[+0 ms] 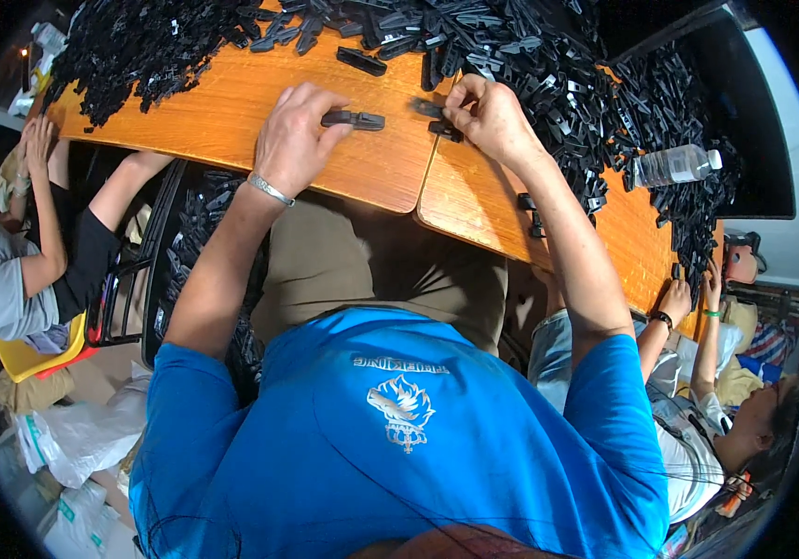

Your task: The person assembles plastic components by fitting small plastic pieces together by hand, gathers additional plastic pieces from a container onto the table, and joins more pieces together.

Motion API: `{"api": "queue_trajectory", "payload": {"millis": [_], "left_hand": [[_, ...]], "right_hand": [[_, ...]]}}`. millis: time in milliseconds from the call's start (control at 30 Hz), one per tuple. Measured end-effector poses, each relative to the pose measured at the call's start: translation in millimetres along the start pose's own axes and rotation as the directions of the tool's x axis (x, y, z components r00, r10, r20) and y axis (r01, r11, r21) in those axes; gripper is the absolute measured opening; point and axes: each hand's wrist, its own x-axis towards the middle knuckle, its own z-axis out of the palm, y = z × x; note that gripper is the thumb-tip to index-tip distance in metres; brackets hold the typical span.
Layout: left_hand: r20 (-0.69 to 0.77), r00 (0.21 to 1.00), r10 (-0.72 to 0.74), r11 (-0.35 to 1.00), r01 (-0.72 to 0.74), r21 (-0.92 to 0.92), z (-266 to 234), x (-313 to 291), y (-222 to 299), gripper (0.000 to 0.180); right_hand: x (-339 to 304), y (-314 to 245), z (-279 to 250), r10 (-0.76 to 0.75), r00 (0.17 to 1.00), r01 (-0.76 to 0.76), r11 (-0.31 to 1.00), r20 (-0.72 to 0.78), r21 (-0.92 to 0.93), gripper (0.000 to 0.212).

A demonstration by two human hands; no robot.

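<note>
My left hand [297, 135] is closed around one end of a long black plastic clip [364, 121], whose other end points right, low over the wooden table [232, 102]. To the right, thumb and fingers of my right hand [497, 119] pinch a small dark piece [427, 107], blurred so its kind is unclear. Just below those fingertips a short black plastic part [445, 130] lies on the wood. A single black clip [361, 61] rests farther back, between the hands. Two small black parts [532, 214] sit near the table's front edge, beside my right forearm.
Heaps of black plastic pieces cover the back left [138, 56] and back right [558, 102]. A clear bottle [677, 166] lies on the right heap. Co-workers sit at left [8, 270] and right [697, 447]. A black crate of parts [196, 233] stands below the table.
</note>
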Motion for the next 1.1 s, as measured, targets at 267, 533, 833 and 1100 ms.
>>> {"api": "queue_trajectory", "payload": {"millis": [267,533,833,1100], "left_hand": [[-0.087,0.995,0.049,0.997,-0.054,-0.062,8.8,15.8,16.8,0.027],[-0.073,0.996,-0.052,0.991,0.042,-0.127,6.7,6.6,2.6,0.023],[-0.103,0.99,-0.095,0.983,0.077,-0.166,3.3,0.2,1.0,0.022],[-0.2,0.974,0.109,0.983,-0.135,-0.126,3.9,10.5,15.7,0.021]], "right_hand": [[3.1,-7.0,15.8,-0.188,0.977,0.179,0.98,-0.096,-0.092,0.011],[22.1,-34.7,37.9,-0.47,0.878,0.422,0.85,-0.093,-0.316,0.033],[44.4,-34.6,46.1,-0.451,0.888,0.446,0.801,0.087,-0.399,0.029],[24.9,-36.4,33.0,-0.222,0.969,0.202,0.963,0.103,0.179,0.025]]}}
